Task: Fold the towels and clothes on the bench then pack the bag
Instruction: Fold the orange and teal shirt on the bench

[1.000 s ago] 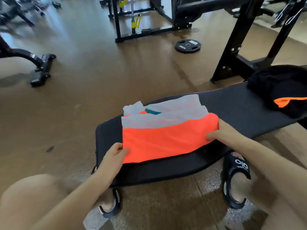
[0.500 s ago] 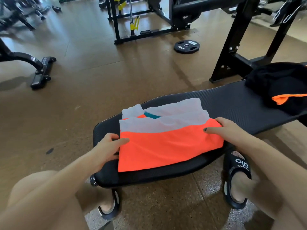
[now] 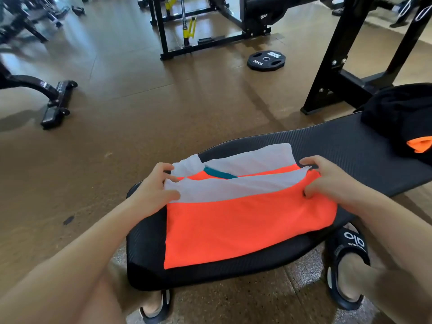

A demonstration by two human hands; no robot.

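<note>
An orange and white garment (image 3: 238,220) with a teal collar lies partly folded on the near end of the black padded bench (image 3: 339,146). My left hand (image 3: 152,190) grips its far left corner, fingers curled round the white cloth. At the far right corner, my right hand (image 3: 327,181) pinches the white and orange edge. A black bag or cloth heap (image 3: 402,115) with an orange patch sits at the bench's right end.
A black rack upright (image 3: 327,73) stands behind the bench. On the brown floor farther back lies a 10 kg weight plate (image 3: 266,61). Another bench's foot (image 3: 56,101) is at the left. My sandalled feet (image 3: 346,258) are under the bench.
Both hands moved from the garment's near side edges up to its far corners and took hold of the white part. The view came closer.
</note>
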